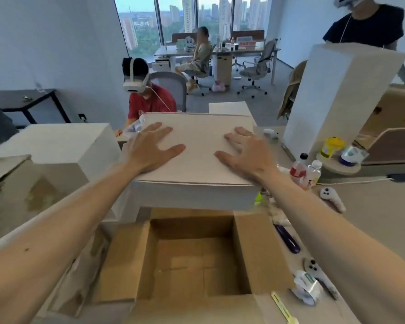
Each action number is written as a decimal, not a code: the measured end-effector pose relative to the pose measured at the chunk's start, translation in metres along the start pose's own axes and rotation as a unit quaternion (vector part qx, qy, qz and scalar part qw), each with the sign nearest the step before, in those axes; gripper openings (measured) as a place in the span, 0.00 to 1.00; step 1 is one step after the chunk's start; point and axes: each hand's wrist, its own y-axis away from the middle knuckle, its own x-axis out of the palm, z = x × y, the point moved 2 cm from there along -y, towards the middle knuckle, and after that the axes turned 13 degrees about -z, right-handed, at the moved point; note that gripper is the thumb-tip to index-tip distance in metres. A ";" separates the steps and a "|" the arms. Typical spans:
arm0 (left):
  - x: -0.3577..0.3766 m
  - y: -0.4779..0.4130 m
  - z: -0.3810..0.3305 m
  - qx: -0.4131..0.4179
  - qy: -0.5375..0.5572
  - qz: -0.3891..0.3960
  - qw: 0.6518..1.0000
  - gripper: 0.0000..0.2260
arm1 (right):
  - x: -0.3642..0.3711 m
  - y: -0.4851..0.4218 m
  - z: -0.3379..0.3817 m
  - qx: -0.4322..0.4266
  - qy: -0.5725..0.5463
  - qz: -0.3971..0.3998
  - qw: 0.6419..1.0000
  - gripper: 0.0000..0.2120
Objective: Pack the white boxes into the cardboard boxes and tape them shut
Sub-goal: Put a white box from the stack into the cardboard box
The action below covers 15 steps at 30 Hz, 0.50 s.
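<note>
A large white box (197, 160) lies flat on the table beyond an open cardboard box (192, 260), whose flaps are spread and whose inside is bare. My left hand (150, 148) rests flat on the white box's top at its left side, fingers spread. My right hand (246, 150) rests flat on the top at its right side, fingers spread too. A roll of clear tape (308, 289) lies right of the cardboard box.
Another white box (63, 146) sits at the left, and a tall white box (341, 94) stands at the right. Bottles (305, 170), white controllers (332, 198), a purple tool (288, 239) and a yellow strip (283, 307) crowd the right. People sit and stand beyond the table.
</note>
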 end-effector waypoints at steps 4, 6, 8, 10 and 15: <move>0.017 0.040 -0.005 -0.010 0.021 0.012 1.000 0.37 | 0.015 0.036 -0.015 0.023 -0.030 0.029 0.999 0.33; 0.027 0.061 -0.003 -0.020 0.044 0.024 0.999 0.35 | 0.022 0.051 -0.019 0.027 -0.031 0.042 0.998 0.34; 0.035 0.080 0.001 -0.031 0.054 0.036 0.997 0.37 | 0.030 0.066 -0.020 0.028 -0.028 0.049 0.998 0.34; 0.041 0.098 0.006 -0.043 0.040 0.051 0.997 0.38 | 0.037 0.081 -0.020 0.031 -0.026 0.060 0.997 0.33; 0.054 0.135 0.018 -0.045 0.008 0.078 0.996 0.40 | 0.055 0.111 -0.022 0.050 -0.036 0.082 0.995 0.33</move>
